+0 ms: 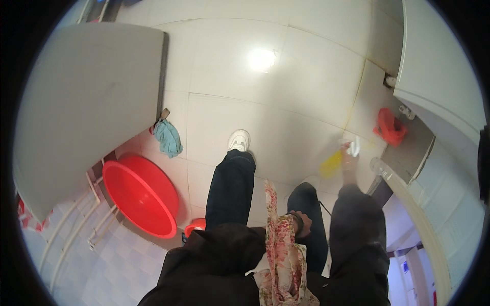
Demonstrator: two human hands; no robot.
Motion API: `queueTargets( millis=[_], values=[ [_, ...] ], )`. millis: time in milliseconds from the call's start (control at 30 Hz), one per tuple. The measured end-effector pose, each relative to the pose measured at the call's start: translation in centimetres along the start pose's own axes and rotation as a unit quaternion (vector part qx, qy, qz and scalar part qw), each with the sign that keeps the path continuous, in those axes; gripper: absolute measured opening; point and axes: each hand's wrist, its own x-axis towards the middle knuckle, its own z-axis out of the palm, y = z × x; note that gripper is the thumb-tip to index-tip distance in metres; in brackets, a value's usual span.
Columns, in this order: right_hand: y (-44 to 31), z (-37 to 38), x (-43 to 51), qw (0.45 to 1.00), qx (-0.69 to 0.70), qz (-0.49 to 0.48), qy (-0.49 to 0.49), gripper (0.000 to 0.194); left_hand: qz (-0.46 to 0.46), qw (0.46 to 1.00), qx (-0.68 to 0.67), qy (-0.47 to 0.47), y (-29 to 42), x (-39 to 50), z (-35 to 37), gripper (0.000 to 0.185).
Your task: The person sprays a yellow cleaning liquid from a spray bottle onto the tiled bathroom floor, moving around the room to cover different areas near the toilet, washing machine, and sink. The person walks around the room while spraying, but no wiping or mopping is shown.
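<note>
My right hand [347, 149] reaches down low over the floor at the right, gripping a yellow-and-white bottle [331, 164]. Motion blurs the bottle, so its top and exact kind are unclear. My left hand [305, 225], with a dark band at the wrist, rests near my right knee, partly behind a hanging floral cloth [282, 244]. Its fingers look curled, but I cannot tell whether anything is in them. Beyond the bottle, a red plastic bag [389, 127] lies against the wall base.
A large red plastic basin [141, 195] leans at the left beside pipes [92, 191]. A blue-green rag [168, 138] lies by a grey panel [95, 99]. At the right, a white fixture [440, 65] overhangs pale floor tiles [229, 57], and a door edge [417, 206] stands close.
</note>
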Motion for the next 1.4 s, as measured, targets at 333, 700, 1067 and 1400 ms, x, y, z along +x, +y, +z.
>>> queueTargets(
  millis=[333,700,1067,1400],
  values=[
    [-16.8,15.1,-15.1,0.992,-0.016,0.043,-0.117,0.021,-0.226,0.957,0.023,0.182,-4.5,-14.9,9.2,0.047],
    [-32.0,12.5,-19.9,0.983,-0.136,-0.037,-0.119,0.02,-0.308,0.89,-0.142,0.305,-3.0,-24.9,16.1,0.076],
    [-49.4,14.3,-22.0,0.984,-0.15,-0.087,-0.044,0.02,-0.111,0.892,-0.202,0.39,-15.0,-31.4,14.5,0.061],
    [-57.0,22.1,-16.9,0.974,-0.201,-0.098,-0.035,0.026,-0.261,0.836,-0.335,0.346,-19.2,-42.2,18.9,0.048]
  ],
)
